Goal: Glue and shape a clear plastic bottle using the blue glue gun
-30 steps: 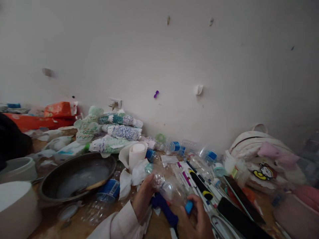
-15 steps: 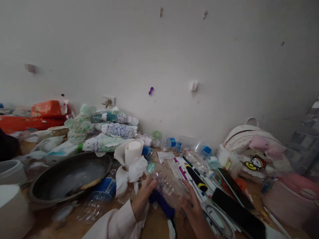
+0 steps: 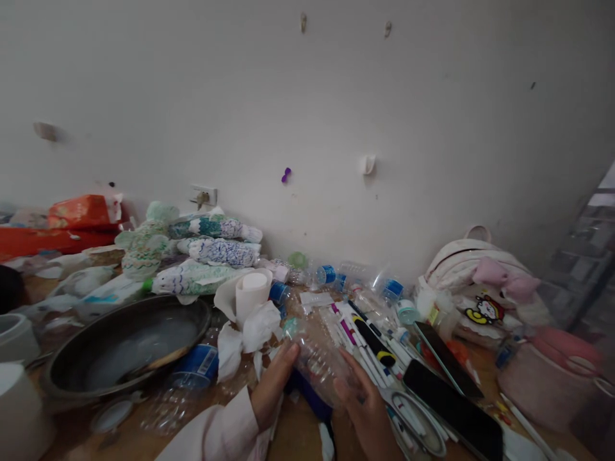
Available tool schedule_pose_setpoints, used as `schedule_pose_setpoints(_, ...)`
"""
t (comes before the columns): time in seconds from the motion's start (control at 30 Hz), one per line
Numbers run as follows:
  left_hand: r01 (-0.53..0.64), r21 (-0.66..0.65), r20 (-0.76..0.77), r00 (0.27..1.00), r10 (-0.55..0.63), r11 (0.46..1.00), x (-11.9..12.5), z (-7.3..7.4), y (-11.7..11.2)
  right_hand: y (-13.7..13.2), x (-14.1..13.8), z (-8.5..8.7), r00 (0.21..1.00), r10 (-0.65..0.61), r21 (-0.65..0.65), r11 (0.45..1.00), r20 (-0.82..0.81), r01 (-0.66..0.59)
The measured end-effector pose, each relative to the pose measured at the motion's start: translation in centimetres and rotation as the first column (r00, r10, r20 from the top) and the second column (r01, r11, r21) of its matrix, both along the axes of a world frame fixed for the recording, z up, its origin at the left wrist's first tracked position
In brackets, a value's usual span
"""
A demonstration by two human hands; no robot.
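Observation:
Between my two hands is a clear ribbed plastic bottle [image 3: 321, 360], tilted, its pale green cap end pointing away to the upper left. My left hand [image 3: 277, 379], in a pale pink sleeve, grips it near the neck. My right hand [image 3: 362, 400] has its fingers around the base end. Underneath lies a dark blue tool with a white tip [image 3: 311, 396], partly hidden by the bottle and hands. Crumpled white tissue [image 3: 262, 325] and a paper roll [image 3: 252, 294] are just beyond my left hand. Pens and a black-and-yellow cutter [image 3: 372, 339] lie beside my right hand.
At left is a dark bowl [image 3: 62, 365] of greyish liquid with a wooden-handled brush. Paper-covered, painted bottles [image 3: 223, 251] are stacked behind it. Bottles line the wall. To the right are a black phone [image 3: 454, 410], a white backpack [image 3: 451, 266] and a pink container [image 3: 542, 390].
My right hand has closed in on the bottle's base end. The bottle stays between both hands, and the whole view has shifted slightly.

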State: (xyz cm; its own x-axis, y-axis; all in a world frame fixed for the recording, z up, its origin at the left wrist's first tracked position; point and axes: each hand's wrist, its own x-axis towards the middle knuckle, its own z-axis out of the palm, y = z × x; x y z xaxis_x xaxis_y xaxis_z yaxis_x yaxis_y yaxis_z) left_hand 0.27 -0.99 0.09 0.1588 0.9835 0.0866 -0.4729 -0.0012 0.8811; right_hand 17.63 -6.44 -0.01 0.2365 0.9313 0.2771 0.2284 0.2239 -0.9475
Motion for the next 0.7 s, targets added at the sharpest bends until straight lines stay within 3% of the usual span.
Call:
schedule_pose_setpoints(0.2,0.027,-0.062,0.054,0.998,-0.024,0.998,0.4,0.0,0.2,0.2,0.1,-1.1,0.999,-0.007,-0.022,1.0,-0.042,0.007)
schedule_pose_setpoints(0.4,-0.005,-0.048,0.032,0.999,0.006,0.999,0.5,0.0,0.2,0.3,0.5,-2.4,0.997,-0.022,0.02,1.0,0.069,0.021)
schedule_pose_setpoints(0.7,-0.04,-0.034,-0.036,0.999,0.039,0.999,0.2,0.3,0.0,-0.3,0.2,0.2,0.985,-0.033,-0.014,0.999,0.167,0.036)
